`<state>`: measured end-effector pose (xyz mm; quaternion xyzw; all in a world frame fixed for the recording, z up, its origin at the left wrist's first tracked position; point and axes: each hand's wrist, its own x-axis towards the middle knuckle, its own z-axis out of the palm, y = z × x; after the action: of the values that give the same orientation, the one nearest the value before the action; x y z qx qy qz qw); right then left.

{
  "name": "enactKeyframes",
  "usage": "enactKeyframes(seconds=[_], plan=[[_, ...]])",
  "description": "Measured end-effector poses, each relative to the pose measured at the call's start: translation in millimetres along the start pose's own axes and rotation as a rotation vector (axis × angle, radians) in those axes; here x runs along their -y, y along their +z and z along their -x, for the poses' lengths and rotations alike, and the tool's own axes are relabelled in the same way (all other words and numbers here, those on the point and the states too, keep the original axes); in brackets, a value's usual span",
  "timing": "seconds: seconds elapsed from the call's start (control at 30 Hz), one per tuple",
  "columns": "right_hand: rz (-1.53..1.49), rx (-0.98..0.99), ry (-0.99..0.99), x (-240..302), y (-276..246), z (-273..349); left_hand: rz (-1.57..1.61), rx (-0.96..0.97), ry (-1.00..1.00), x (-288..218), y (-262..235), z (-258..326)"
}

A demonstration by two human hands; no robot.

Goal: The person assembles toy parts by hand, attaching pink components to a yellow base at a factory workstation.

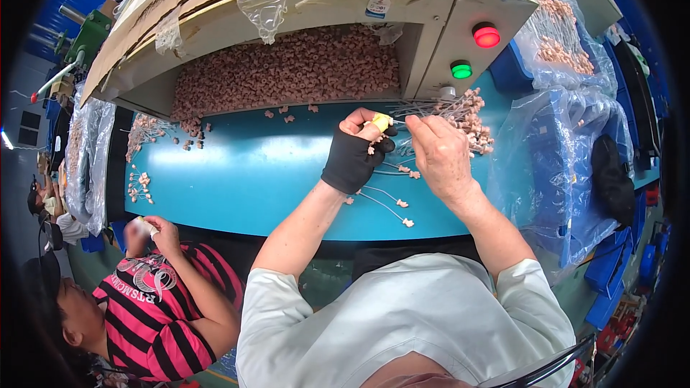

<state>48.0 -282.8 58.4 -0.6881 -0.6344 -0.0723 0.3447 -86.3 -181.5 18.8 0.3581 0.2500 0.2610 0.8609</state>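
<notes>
My left hand (351, 149), in a black glove that leaves the fingertips bare, has yellow wrapping on a fingertip. Its fingers pinch together, and small pinkish knobbly pieces (371, 148) show at the palm. My bare right hand (444, 159) pinches a thin pale cord (399, 121) that runs toward the left fingertips. The cord's end at the left hand is hidden by the fingers. Below the hands, a few cords (382, 192) with pinkish pieces on their ends lie on the blue-green tabletop (273, 172). Beside my right hand sits a heap of corded pieces (471, 123).
A large heap of loose pinkish pieces (287, 68) fills the opening of the metal housing (460, 25) ahead, which carries red and green lamps. Plastic-lined blue bins (568, 172) stand at the right. A co-worker (165, 302) in a striped shirt sits at the left.
</notes>
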Motion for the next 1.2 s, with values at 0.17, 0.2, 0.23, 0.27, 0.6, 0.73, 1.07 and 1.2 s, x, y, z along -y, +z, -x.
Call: enactKeyframes(seconds=[0.17, 0.2, 0.23, 0.27, 0.6, 0.73, 1.07, 1.2], plan=[[-0.216, 0.03, 0.101, -1.0, 1.9, 5.5, 0.003, 0.038, -0.004, -0.2, 0.6, 2.4], [-0.335, 0.074, 0.189, -2.7, -1.7, 3.4, 0.005, 0.08, -0.026, -1.4, 0.0, 3.6], [-0.455, 0.117, 0.278, -4.5, -5.0, 1.6, 0.006, 0.077, -0.03, -2.7, 0.4, 3.8], [-0.514, 0.162, 0.378, -5.9, -6.7, 1.0, -0.035, 0.101, -0.015, -4.1, 1.0, 3.5], [-0.45, 0.107, 0.366, 4.0, -8.8, 12.1, -0.089, 0.125, -0.028, 4.2, 9.2, 9.0], [-0.501, 0.223, 0.366, 13.8, -16.2, 29.2, -0.319, 0.037, -0.113, -12.4, 13.0, 30.2], [0.241, -0.033, 0.018, -31.6, -5.8, 13.8, -0.524, -0.11, -0.107, -26.5, -36.7, 91.7], [0.469, 0.003, 0.049, -29.7, 6.7, 0.0, -0.224, -0.022, -0.007, -29.0, -35.9, 79.7]])
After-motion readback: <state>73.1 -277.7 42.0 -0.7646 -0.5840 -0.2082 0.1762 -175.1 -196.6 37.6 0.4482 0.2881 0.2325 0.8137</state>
